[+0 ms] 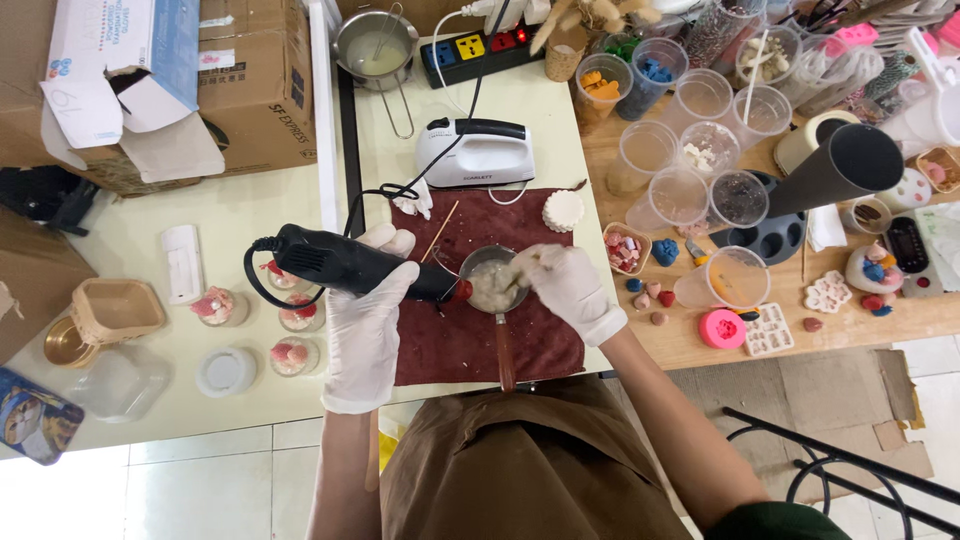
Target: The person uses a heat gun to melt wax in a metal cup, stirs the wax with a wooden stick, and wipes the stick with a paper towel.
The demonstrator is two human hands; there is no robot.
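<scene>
My left hand (368,310), in a white glove, grips a black heat gun (340,262) whose red-tipped nozzle points into a small metal pot (490,283) of pale, lumpy wax. My right hand (568,287), also gloved, is at the pot's right rim, holding something small in the wax; I cannot make out what. The pot has a wooden handle (505,352) pointing toward me and stands on a dark red cloth (455,340). A thin wooden stick (440,230) lies on the cloth by the heat gun.
A white hand mixer (475,152) and power strip (470,48) lie behind the cloth, with a second metal pot (375,45). Small filled jars (220,305) stand left. Several clear plastic cups (690,150), silicone moulds and coloured wax pieces crowd the wooden table at right. Cardboard boxes (255,85) sit far left.
</scene>
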